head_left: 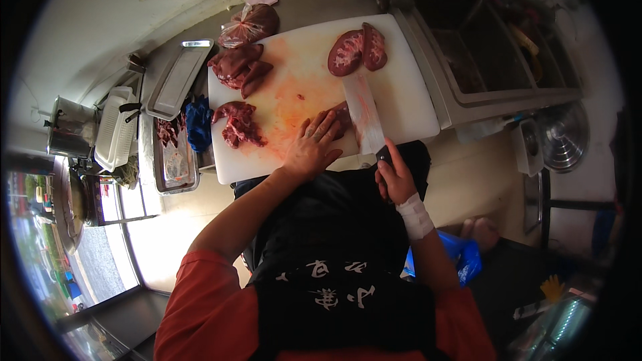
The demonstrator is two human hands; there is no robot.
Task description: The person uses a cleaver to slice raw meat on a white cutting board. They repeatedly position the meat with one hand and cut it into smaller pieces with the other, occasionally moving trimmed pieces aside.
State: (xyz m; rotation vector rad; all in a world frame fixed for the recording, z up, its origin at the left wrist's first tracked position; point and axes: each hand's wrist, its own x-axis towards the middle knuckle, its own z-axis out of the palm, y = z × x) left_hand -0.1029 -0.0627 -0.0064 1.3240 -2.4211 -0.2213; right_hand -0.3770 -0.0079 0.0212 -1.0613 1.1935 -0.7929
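My left hand [311,146] lies flat, fingers stretched out, on a dark red piece of meat, likely kidney [342,119], near the front of the white cutting board [294,30]. The hand covers part of that piece. In my right hand [396,177] is the black handle of a cleaver [364,112]. Its broad, blood-smeared blade points away from me, right beside the meat. Two cut kidney halves [346,53] with pale centres rest at the far right of the board. Dark red organ meat [239,69] and a ragged pile of trimmings [239,124] sit along its left side.
A clear plastic bag of meat [249,25] stands behind the board. To the left are metal trays [180,80], a blue cloth [198,124] and a white basket [115,128]. A metal sink [481,97] adjoins on the right, with a metal lid [563,137] below it.
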